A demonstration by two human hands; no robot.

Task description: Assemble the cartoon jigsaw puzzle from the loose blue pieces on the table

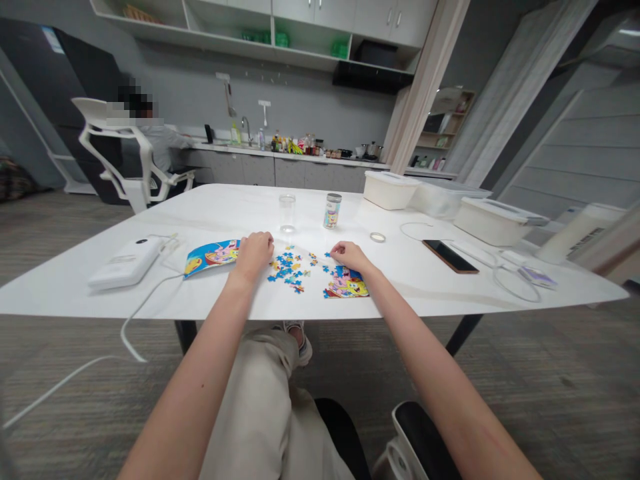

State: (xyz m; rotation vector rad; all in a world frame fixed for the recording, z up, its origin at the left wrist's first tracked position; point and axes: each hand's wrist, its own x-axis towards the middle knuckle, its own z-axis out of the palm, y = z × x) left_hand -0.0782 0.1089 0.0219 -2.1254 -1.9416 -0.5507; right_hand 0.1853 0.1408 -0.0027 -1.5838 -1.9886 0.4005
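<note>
My left hand (256, 255) rests on the table with its fingers curled; whatever may be in them is hidden. It covers the right end of a curved cartoon picture sheet (213, 255). Between my hands lies a scattered heap of blue jigsaw puzzle pieces (289, 267), with some yellow and red among them. My right hand (350, 257) pinches at a small blue puzzle piece (327, 254) with thumb and forefinger. Below that hand, partly under the wrist, lies a joined section of the puzzle (345, 285) showing a yellow cartoon figure.
Behind the pieces stand a clear glass (287, 213) and a cartoon-labelled jar (332, 211). A round lid (377, 237) and a phone (450, 256) lie to the right, near white storage boxes (393, 190). At left are a white power bank (127, 262) and its cable. A person (160, 147) sits beyond.
</note>
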